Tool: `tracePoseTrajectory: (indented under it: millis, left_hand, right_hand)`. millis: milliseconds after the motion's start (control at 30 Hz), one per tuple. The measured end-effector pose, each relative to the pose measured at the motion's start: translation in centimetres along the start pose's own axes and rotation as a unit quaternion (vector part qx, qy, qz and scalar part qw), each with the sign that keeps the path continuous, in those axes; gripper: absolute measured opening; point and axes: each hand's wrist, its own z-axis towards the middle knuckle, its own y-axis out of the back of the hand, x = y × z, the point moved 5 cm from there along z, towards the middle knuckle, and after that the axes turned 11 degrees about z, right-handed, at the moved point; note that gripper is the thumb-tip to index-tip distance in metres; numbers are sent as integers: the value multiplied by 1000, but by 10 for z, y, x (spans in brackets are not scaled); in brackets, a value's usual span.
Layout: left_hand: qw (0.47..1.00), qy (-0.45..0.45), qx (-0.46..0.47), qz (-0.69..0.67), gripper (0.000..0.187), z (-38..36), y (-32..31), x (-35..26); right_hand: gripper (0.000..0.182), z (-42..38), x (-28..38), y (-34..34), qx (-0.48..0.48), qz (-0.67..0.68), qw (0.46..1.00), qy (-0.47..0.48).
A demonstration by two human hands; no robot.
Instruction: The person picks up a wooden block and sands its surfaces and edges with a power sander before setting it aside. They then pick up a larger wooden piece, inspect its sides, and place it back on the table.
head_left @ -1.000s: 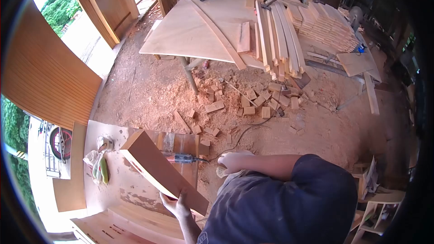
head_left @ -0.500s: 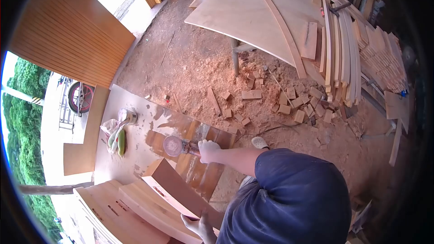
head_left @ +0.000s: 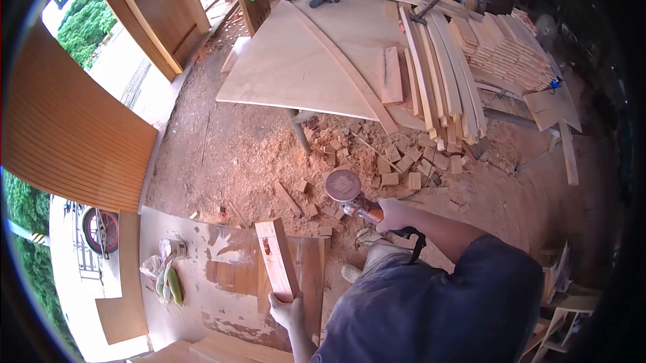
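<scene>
While curled round the near end of a wood block (head_left: 276, 259), left hand (head_left: 287, 310): held it tilted over the board (head_left: 232, 279), near and left of centre.
Right hand (head_left: 392, 215): was closed round the handle of a sander (head_left: 343, 186), right of the wood block, apart from it.
Floor (head_left: 511, 195): lay strewn with offcuts (head_left: 407, 161).
Table (head_left: 303, 70): bore wood strips (head_left: 465, 87), far right.

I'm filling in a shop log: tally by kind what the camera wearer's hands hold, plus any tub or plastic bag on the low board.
Disc sander, in the right hand: 1
Wooden piece, in the left hand: 1
Tub: 1
Plastic bag: 1
Total: 4
</scene>
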Motion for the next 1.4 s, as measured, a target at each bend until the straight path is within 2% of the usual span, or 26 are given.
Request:
tracePoseTrajectory:
  millis: [100,233,267,367,467,533,633,700,767,833,867,900,967,1033,1100,1133,1167,1200,1267,1300,1367,1400]
  left_hand:
    - [996,-54,27,68,63,24,-28,-10]
    - [986,-120,31,108,61,28,-48,-24]
    - [985,-124,36,115,60,27,-50,-25]
    - [982,-128,52,130,60,24,-49,-30]
    - [979,-133,56,141,66,31,-52,-24]
    - [972,-156,32,173,77,31,-52,-24]
    - [968,-237,-40,68,96,14,-29,-61]
    - [952,-216,149,-159,105,-7,-17,-112]
    - [890,-260,253,-278,104,-47,2,-175]
    - [835,-316,301,-335,103,-68,-12,-212]
    - [858,-342,206,-323,95,-70,-20,-218]
    - [866,-206,238,-388,77,-87,2,-239]
    - [873,-207,227,-379,74,-84,7,-237]
    - [828,-218,321,-404,72,-79,-3,-221]
    - [777,-209,401,-438,69,-88,-5,-220]
    - [748,-196,434,-462,68,-100,3,-230]
    - [717,-186,465,-485,67,-108,6,-239]
    - [709,-158,466,-506,63,-109,-1,-239]
    - [741,-137,441,-487,62,-104,-2,-240]
    - [755,-123,431,-478,61,-103,-3,-241]
    - [839,-168,340,-390,46,-97,-2,-246]
    - [847,-174,326,-383,44,-98,-5,-246]
  right_hand:
    - [80,-53,-17,45,-84,43,994,-54]
    - [77,-91,-19,53,-183,117,974,-66]
    - [79,-85,-27,44,-193,174,965,-23]
    - [80,-84,8,48,-193,259,945,46]
    - [79,-72,42,52,-177,251,946,102]
    - [76,-58,62,47,-143,266,944,133]
    - [75,-36,96,34,-91,309,928,187]
    - [73,-26,124,22,-87,344,903,244]
    - [77,-15,149,9,-41,372,895,243]
    - [72,4,164,-15,-44,386,880,272]
    - [70,-8,181,-5,-35,370,887,273]
    - [69,-22,197,6,-28,354,894,274]
    - [66,-28,209,13,-1,346,892,290]
    - [58,-28,219,16,48,455,813,360]
    - [47,-23,227,23,325,570,703,274]
    - [40,-26,229,31,349,619,655,257]
    - [40,-17,221,28,361,619,654,243]
    - [42,-7,214,27,352,628,653,235]
    - [39,8,199,20,329,653,643,228]
    - [37,10,200,26,301,651,660,221]
    - [32,9,194,36,241,649,693,200]
    - [32,16,192,37,220,639,710,200]
